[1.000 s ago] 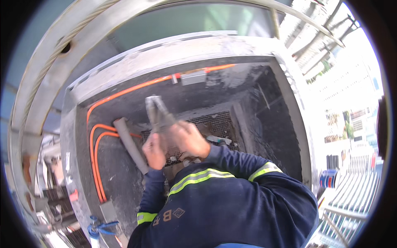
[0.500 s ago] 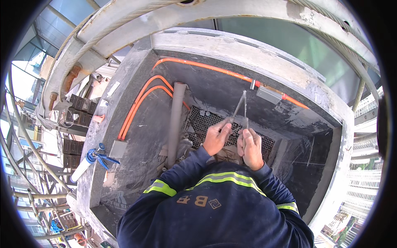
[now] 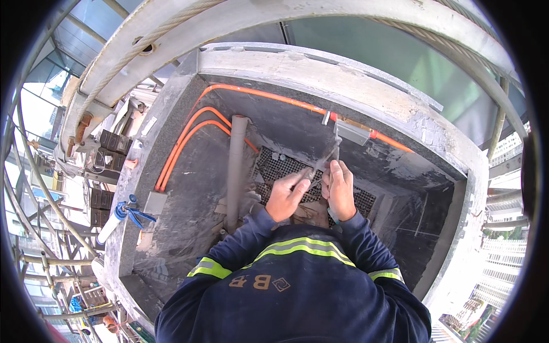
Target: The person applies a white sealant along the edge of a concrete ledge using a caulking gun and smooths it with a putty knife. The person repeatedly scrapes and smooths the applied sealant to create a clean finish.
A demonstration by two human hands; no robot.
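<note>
My left hand (image 3: 287,194) is closed around a slim grey tool (image 3: 323,158), blurred along its length. It slants up and to the right. My right hand (image 3: 341,190) is closed on a second slim tool (image 3: 337,139), which points nearly straight away from me and has pale paste about its far end. The two tools cross or meet just beyond my fingers; whether they touch I cannot tell. Both handles are mostly hidden by my fingers. Beyond the tips, a grey box (image 3: 353,132) sits on the wall along an orange conduit (image 3: 269,92).
A dark, stone-lined pit with a pale rim (image 3: 320,68) surrounds my arms. A grey pipe (image 3: 236,171) stands left of my hands, over a black grid mat (image 3: 269,166) with debris. A blue-handled caulking gun (image 3: 120,216) lies on the left ledge. A steel beam (image 3: 274,17) arches across the far side.
The left tool has swung lower and its tip now crosses near the middle of the right tool. My hands have shifted slightly left in view, along with the whole scene.
</note>
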